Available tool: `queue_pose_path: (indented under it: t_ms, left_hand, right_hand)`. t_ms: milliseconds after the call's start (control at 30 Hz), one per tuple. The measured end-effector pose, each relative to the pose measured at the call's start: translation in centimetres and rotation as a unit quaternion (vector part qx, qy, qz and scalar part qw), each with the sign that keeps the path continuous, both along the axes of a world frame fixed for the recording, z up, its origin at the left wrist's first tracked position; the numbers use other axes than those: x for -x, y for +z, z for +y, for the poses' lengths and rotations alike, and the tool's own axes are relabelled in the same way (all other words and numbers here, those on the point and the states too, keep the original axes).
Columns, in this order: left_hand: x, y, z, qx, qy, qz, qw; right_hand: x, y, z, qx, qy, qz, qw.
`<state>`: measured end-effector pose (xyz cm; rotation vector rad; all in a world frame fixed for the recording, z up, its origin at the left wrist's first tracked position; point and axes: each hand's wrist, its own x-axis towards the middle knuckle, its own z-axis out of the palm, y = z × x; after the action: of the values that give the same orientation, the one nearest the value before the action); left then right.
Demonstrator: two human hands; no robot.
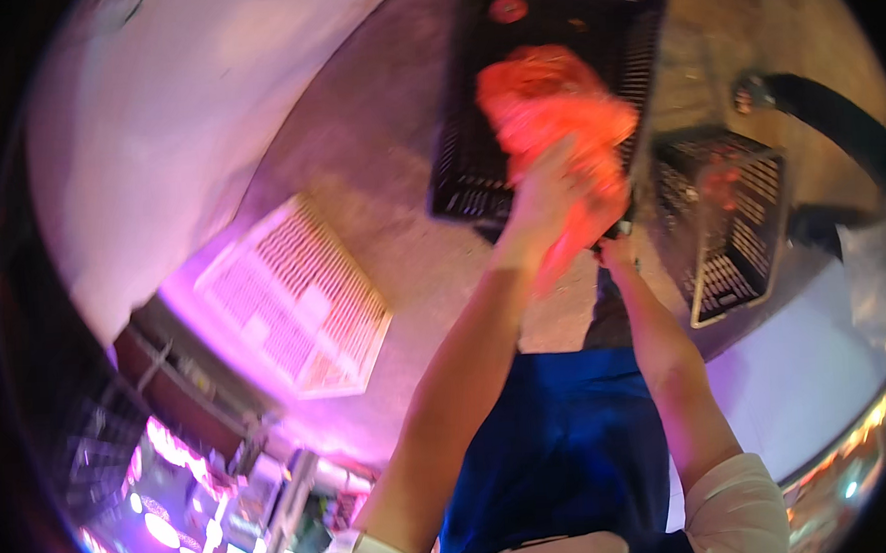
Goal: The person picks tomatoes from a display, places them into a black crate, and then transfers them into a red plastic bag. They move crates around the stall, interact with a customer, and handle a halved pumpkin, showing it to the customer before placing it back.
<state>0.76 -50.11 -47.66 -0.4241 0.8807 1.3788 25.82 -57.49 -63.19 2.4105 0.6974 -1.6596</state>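
Observation:
A bright red-orange plastic bag [546, 91], blurred by motion, hangs over the near part of a black plastic crate [465, 118]. My left hand [547, 185] grips the bag's lower part, its fingers partly lost in the blur. At the crate's near right corner is my right hand [618, 256], its fingers curled near the crate's edge; a dark thing is beside them, and what it grips is unclear. Inside the crate, towards its far end, lies a round red item [508, 9].
A white slatted plastic basket [302, 306] stands on the floor to the left. On the right is a dark crate [737, 223] with some red things in it. Beyond it, a person's dark-sleeved arm [840, 109] reaches in. A pale wall [163, 103] curves along the upper left.

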Motion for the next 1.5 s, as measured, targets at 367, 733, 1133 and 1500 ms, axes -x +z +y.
queue_pose_path:
  t_ms: [367,733,1133,1500]
  left_hand:
    - [2.8,2.5,-11.7,-0.039,-0.567,0.708,0.419]
    - [0.1,2.1,-14.6,-0.04,-0.672,0.691,0.264]
    - [2.0,5.4,-21.8,0.078,-0.531,0.763,0.362]
    - [22.2,1.6,-57.8,0.588,-0.169,0.514,0.601]
  right_hand:
    - [4.9,9.3,-1.0,-0.008,0.018,0.129,0.991]
    - [0.4,18.0,-1.4,0.026,0.073,0.07,0.995]
    - [3.1,12.3,-7.9,0.088,-0.05,0.109,0.989]
    - [10.3,-0.4,-15.6,0.08,-0.088,0.084,0.989]
